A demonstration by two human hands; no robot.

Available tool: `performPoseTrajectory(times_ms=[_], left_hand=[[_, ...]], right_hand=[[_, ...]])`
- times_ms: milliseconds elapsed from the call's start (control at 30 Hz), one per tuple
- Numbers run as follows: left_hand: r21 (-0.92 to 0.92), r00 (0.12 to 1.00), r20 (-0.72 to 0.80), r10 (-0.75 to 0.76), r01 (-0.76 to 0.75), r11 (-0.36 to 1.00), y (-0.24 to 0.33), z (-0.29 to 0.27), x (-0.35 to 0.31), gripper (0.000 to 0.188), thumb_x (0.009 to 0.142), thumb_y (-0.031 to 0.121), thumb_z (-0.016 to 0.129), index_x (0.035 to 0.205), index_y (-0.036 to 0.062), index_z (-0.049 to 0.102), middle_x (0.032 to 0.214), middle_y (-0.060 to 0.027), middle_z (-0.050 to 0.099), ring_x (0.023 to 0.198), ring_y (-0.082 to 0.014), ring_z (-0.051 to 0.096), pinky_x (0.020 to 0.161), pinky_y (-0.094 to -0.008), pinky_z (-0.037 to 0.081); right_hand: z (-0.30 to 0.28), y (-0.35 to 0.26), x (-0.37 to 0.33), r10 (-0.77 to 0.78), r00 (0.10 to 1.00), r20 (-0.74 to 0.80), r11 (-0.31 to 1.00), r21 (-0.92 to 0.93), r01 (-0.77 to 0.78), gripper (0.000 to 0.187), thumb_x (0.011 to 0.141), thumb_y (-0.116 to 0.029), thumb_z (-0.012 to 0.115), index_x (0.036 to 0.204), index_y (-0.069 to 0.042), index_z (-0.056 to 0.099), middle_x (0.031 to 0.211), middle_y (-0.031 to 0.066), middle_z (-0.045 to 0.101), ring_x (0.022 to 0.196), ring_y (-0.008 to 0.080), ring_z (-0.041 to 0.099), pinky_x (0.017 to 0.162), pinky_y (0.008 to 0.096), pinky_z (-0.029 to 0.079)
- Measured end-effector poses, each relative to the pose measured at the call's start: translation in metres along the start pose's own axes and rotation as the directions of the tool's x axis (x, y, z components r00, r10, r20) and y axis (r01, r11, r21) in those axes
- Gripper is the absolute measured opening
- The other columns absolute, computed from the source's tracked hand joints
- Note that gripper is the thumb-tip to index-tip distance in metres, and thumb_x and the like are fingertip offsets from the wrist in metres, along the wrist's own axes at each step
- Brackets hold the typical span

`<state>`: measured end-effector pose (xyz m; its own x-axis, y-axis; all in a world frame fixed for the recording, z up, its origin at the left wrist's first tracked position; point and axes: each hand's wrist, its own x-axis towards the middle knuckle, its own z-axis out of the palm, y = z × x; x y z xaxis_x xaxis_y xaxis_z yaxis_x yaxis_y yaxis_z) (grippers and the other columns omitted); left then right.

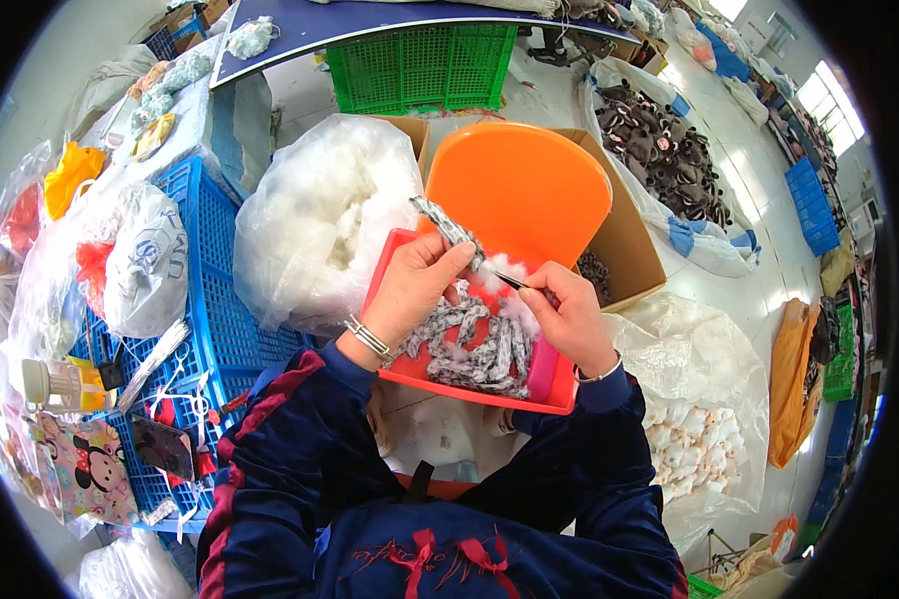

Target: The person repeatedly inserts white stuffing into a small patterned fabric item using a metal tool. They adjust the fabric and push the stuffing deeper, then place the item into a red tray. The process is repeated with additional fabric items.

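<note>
My left hand [415,285] pinches a narrow grey-and-white fuzzy fabric piece [444,224] between thumb and fingers. In my right hand [571,317] is a thin dark metal tool [510,282], its exact kind too small to tell. The tool's tip points left into a tuft of white stuffing [499,268] beside the fabric piece. Both hands are above a red plastic tray [449,392]. Inside the tray lie several similar grey-and-white pieces [484,349] with loose white fluff. A pink object [542,369] sits along the tray's right side.
An orange chair [519,180] stands beyond the tray, with a cardboard box [624,255] to its right. A clear bag of white stuffing [335,215] is on the left, near blue crates [215,260]. Sacks of dark plush pieces [659,150] and small white pieces [694,444] lie right.
</note>
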<state>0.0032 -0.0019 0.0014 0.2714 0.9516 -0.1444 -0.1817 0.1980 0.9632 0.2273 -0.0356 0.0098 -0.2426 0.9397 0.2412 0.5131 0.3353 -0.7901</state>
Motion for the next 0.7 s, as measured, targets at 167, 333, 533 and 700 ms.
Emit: performPoseTrajectory(times_ms=[167, 333, 533, 700], left_hand=[[0.026, 0.997, -0.052, 0.057, -0.055, 0.998, -0.012, 0.002, 0.002, 0.022, 0.096, 0.022, 0.063, 0.095, 0.0013, 0.068, 0.081, -0.0015, 0.067, 0.067, -0.0062, 0.059, 0.062, -0.0206, 0.046], [0.022, 0.994, -0.061, 0.094, -0.092, 0.995, -0.02, 0.011, -0.001, 0.02, 0.095, 0.02, 0.064, 0.092, 0.0008, 0.068, 0.08, -0.0003, 0.067, 0.069, -0.0047, 0.058, 0.064, -0.0207, 0.046], [0.042, 0.992, -0.087, 0.088, -0.084, 0.996, -0.016, 0.009, 0.001, 0.022, 0.095, 0.021, 0.063, 0.092, 0.0, 0.068, 0.077, 0.0003, 0.067, 0.068, -0.0034, 0.055, 0.062, -0.0201, 0.044], [-0.009, 0.966, -0.233, 0.11, -0.115, 0.993, -0.007, -0.008, 0.01, 0.024, 0.096, 0.024, 0.062, 0.09, 0.0008, 0.067, 0.075, 0.0002, 0.066, 0.062, -0.0028, 0.052, 0.057, -0.0201, 0.041]], right_hand=[[0.017, 0.002, -0.002, 0.089, 0.996, -0.009, 0.973, 0.213, -0.085, 0.008, 0.091, -0.005, 0.064, 0.09, 0.002, 0.06, 0.081, 0.0065, 0.062, 0.069, 0.0101, 0.057, 0.064, 0.0247, 0.045], [0.034, 0.004, -0.002, 0.18, 0.983, 0.039, 0.86, 0.479, -0.176, 0.008, 0.094, -0.005, 0.061, 0.093, 0.003, 0.061, 0.085, 0.0013, 0.063, 0.074, 0.0064, 0.055, 0.07, 0.0227, 0.047], [0.025, 0.005, 0.005, 0.236, 0.963, 0.13, 0.855, 0.444, -0.269, 0.009, 0.093, -0.007, 0.063, 0.094, 0.002, 0.061, 0.081, -0.0014, 0.06, 0.074, 0.0044, 0.053, 0.066, 0.0218, 0.045], [0.007, 0.001, 0.002, 0.124, 0.992, -0.025, 0.977, 0.179, -0.118, 0.009, 0.091, -0.006, 0.065, 0.094, 0.001, 0.061, 0.08, 0.0017, 0.06, 0.071, 0.0069, 0.056, 0.062, 0.022, 0.044]])
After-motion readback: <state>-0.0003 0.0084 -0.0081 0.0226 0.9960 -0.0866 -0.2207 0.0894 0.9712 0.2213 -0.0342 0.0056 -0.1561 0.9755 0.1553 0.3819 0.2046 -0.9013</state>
